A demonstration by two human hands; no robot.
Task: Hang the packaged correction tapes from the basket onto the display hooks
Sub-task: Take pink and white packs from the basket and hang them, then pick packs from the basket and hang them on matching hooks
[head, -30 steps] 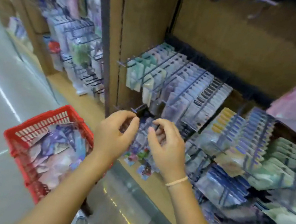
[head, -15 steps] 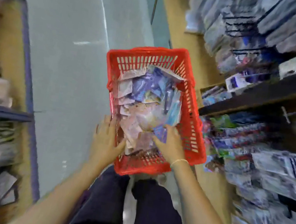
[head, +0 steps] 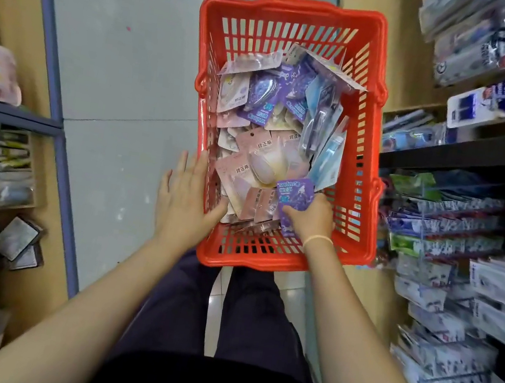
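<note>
1. While the red basket [head: 304, 20] sits on the pale floor [head: 117, 54] at 12 o'clock from the person's knees, both hands reach into its near end.
2. The right hand [head: 308, 218] is inside the basket at about 5 o'clock of the pile, its fingers [head: 291, 212] curled round a purple pack [head: 294, 193], thumb on the card's face.
3. The left hand [head: 186, 195] lies over the basket's left wall at 7 o'clock, fingers straight and spread, the thumb tip touching the packs; it grips nothing.
4. The correction tapes [head: 274, 128] fill the basket in a loose heap: pink packs [head: 258, 156] near the hands, purple ones toward 12 o'clock, a few light blue ones leaning along the right wall at 3 o'clock.
5. A pale band [head: 318, 239] circles the right wrist.
6. At 3 o'clock of the basket stands the display [head: 457, 224], where rows of packaged goods hang on hooks, blurred.
7. Above it, at 1 o'clock, a dark shelf [head: 482, 155] carries more packaged goods.
8. At 9 o'clock a second rack [head: 1, 118] with a blue-grey frame holds blurred goods.
</note>
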